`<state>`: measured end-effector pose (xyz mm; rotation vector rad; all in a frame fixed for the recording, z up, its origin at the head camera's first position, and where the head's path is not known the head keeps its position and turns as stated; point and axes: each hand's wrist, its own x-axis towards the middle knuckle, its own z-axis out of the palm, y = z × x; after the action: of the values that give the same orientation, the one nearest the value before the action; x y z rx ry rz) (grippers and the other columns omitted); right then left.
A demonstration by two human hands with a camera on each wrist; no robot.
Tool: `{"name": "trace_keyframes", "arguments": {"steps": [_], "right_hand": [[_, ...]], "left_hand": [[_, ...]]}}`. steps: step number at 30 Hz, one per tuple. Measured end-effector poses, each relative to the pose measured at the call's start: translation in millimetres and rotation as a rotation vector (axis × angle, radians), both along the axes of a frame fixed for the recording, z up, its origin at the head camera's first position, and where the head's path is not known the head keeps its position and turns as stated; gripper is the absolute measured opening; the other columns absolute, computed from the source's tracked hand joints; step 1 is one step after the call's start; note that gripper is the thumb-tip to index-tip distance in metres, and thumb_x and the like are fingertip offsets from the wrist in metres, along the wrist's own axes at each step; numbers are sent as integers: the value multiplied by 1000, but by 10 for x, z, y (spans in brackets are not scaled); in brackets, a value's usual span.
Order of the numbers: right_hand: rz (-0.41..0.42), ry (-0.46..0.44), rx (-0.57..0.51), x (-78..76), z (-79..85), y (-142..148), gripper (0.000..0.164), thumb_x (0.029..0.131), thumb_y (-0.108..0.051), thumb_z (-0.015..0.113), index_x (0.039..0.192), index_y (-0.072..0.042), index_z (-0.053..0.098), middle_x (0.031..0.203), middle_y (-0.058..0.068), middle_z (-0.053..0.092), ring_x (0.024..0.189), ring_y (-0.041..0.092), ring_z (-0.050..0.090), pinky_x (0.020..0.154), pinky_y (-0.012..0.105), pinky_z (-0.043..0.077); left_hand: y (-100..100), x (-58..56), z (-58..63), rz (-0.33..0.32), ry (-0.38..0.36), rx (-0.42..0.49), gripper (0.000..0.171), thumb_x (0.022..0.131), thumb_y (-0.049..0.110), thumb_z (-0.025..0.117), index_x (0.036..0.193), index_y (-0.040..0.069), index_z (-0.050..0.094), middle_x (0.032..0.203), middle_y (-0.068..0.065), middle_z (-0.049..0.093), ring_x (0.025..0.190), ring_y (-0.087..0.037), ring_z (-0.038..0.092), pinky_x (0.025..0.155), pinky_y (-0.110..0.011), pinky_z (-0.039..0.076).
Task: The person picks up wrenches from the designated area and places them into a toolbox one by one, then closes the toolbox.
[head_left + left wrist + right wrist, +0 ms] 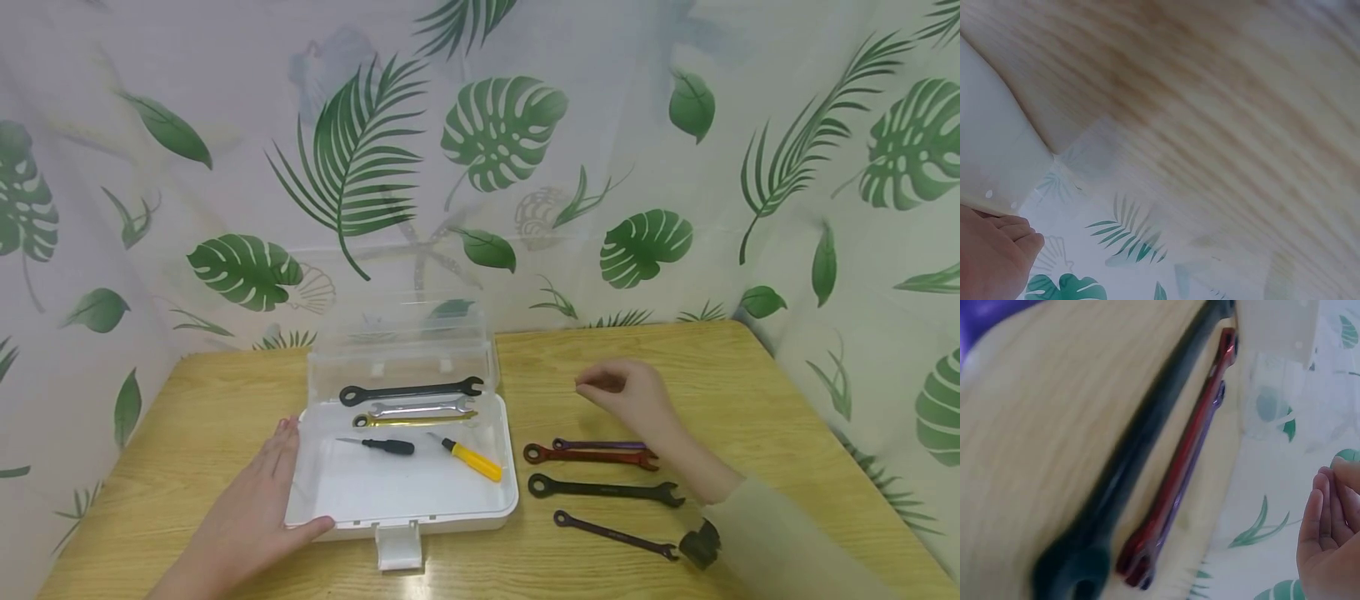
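My left hand (251,496) rests against the left side of a white plastic box (375,492), thumb at its front corner and fingers along the side. Inside lie a black wrench (412,391), a silver wrench (420,407), a gold wrench (416,421), a small black-handled screwdriver (390,447) and a yellow-handled tool (476,461). Right of the box my right hand (633,396) hovers with loosely bent fingers, thumb near the fingertips, nothing visible between them. Below it lie a purple wrench (596,445), a red wrench (592,456), a dark green wrench (603,489) and another purple wrench (615,534).
The box's clear lid (401,367) stands raised at the back, and its latch (398,547) hangs down in front. A leaf-patterned cloth (525,208) rises behind the wooden table (187,417). A black wrist device (700,544) sits on the right sleeve.
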<state>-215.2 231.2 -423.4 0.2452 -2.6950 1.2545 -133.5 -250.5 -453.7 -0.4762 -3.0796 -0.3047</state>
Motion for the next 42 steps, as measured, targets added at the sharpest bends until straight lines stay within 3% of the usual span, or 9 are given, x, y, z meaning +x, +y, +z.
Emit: {"name": "trace_keyframes", "arguments": {"steps": [11, 22, 32, 42], "right_hand": [[-22, -14, 25, 66, -124, 211, 13, 97, -12, 78, 106, -2, 82, 105, 14, 81, 86, 0, 70, 77, 16, 58], [-19, -64, 67, 96, -293, 307, 11, 96, -11, 79, 103, -4, 82, 105, 14, 81, 89, 13, 73, 75, 17, 58], [59, -189, 23, 140, -390, 380, 22, 96, -10, 78, 114, 4, 77, 103, 16, 79, 86, 14, 73, 70, 20, 60], [125, -217, 46, 126, -536, 445, 23, 95, -10, 79, 115, 3, 76, 105, 16, 79, 88, 16, 72, 73, 21, 60]], "left_hand": [[-14, -3, -6, -30, 46, 4, 126, 87, 74, 70, 161, -16, 23, 171, -33, 26, 156, -50, 34, 125, -63, 37], [-9, 0, -6, -21, 31, 2, 127, 87, 76, 69, 161, -16, 22, 171, -34, 26, 156, -51, 34, 124, -63, 38], [-10, 0, -19, -22, 43, 3, 127, 87, 76, 70, 161, -16, 23, 170, -33, 27, 156, -50, 35, 124, -63, 38], [0, 3, -4, -4, 17, 5, 128, 87, 77, 69, 162, -15, 22, 170, -34, 27, 155, -52, 35, 123, -64, 39]]}}
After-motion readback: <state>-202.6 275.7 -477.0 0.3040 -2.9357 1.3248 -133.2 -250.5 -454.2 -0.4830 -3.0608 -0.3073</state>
